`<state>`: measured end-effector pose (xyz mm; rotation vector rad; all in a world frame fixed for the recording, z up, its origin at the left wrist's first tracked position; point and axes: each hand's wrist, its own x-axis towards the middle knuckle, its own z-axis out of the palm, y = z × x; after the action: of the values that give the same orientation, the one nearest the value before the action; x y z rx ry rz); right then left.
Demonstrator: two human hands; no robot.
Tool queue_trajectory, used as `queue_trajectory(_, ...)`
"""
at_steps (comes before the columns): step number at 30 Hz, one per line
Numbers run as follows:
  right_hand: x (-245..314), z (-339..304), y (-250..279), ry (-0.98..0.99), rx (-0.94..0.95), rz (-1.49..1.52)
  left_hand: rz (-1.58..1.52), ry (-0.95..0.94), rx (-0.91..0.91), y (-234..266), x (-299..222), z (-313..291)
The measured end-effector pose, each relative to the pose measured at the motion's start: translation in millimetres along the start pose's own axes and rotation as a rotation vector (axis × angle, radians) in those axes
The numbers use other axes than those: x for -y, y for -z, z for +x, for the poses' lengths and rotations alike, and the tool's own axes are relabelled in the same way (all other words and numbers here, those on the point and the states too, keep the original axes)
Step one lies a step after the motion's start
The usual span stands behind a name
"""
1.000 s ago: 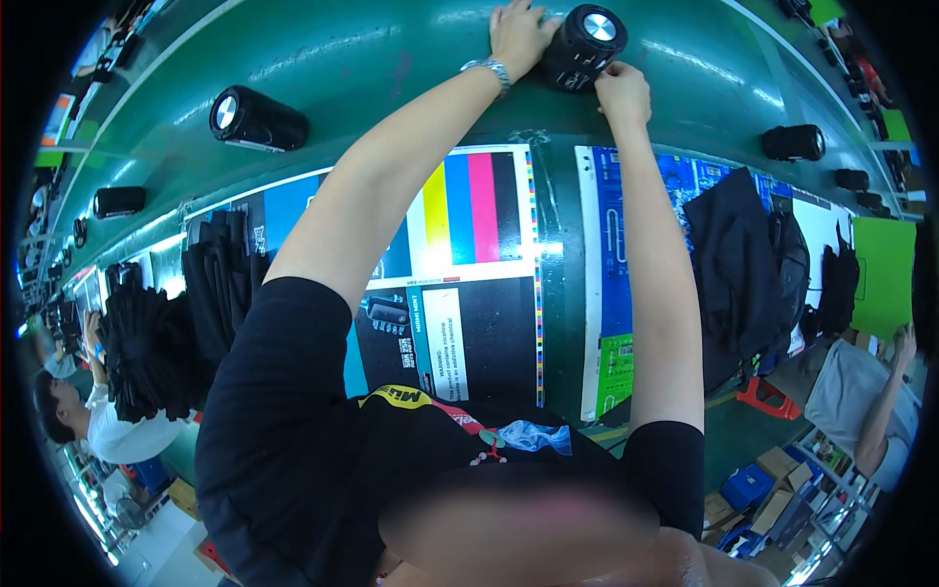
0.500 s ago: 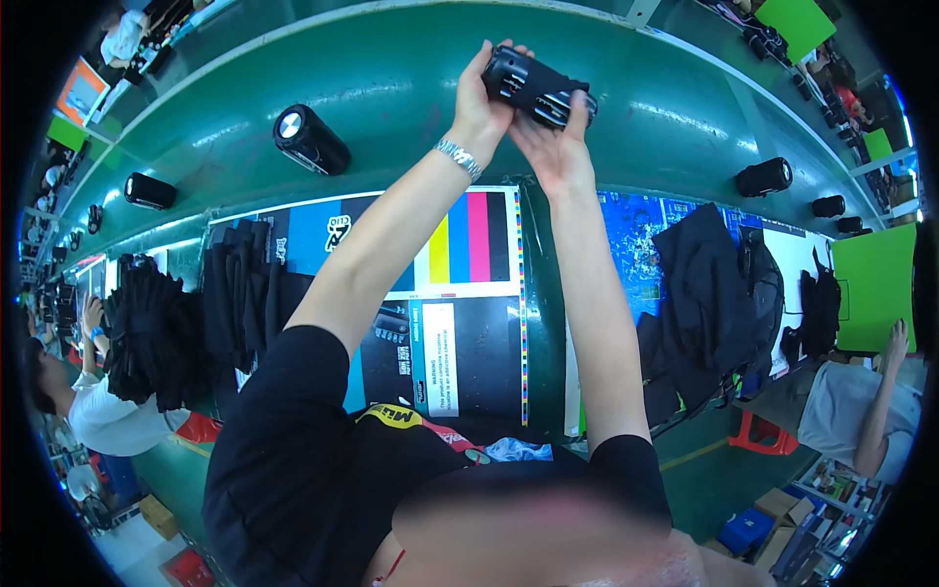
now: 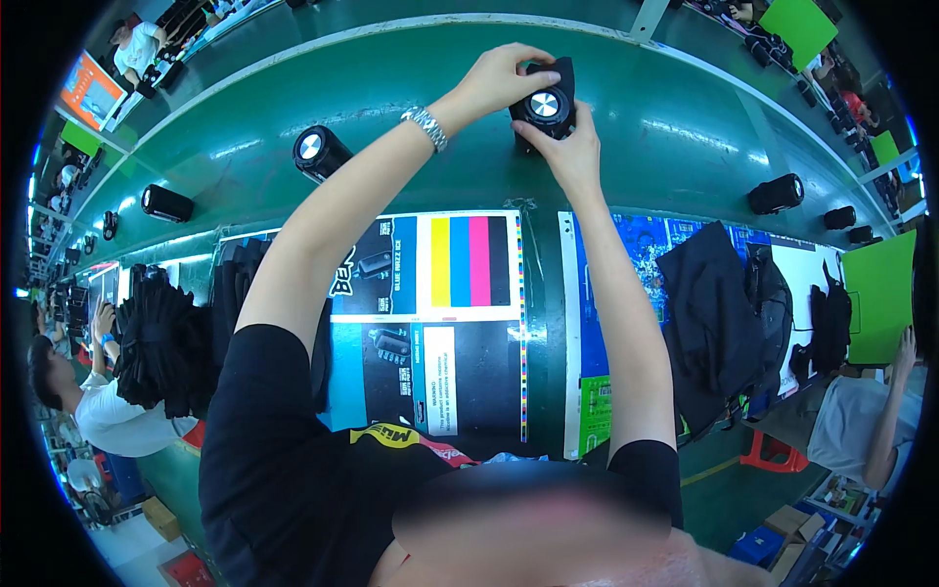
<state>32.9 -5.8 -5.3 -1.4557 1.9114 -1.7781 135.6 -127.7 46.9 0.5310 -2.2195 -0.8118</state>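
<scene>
A black cylindrical portable speaker (image 3: 545, 105) stands on end over the green conveyor belt (image 3: 430, 147), its round silver-centred end turned up toward me. My left hand (image 3: 509, 76) grips its far upper side, thumb and fingers around the rim. My right hand (image 3: 570, 147) is closed on its near right side, with the thumb across the front. A dark flap (image 3: 562, 70) shows at the speaker's far right edge; I cannot tell whether it is cloth. The speaker's lower part is mostly hidden, and whether it touches the belt is unclear.
More black speakers lie along the belt: one (image 3: 321, 154) beside my left forearm, one (image 3: 168, 203) farther left, several at right (image 3: 776, 194). Printed colour sheets (image 3: 469, 264) cover the near bench, between black cloth bundles (image 3: 161, 338) and black fabric (image 3: 714, 303). Co-workers sit at both sides.
The speaker has turned from lying sideways to end-up, and sits slightly lower in the picture. Both hands have changed their grip on it. Speakers on the belt appear shifted slightly right and down.
</scene>
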Motion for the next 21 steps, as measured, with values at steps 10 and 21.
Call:
queue_trajectory(10,-23.5,23.6,16.8,-0.142,0.056,0.087,0.429,-0.326,-0.074,-6.2,3.6,17.9)
queue_trajectory(21,-38.0,48.4,37.1,-0.275,0.208,0.053,0.250,-0.283,0.090,-14.5,-17.4,15.2)
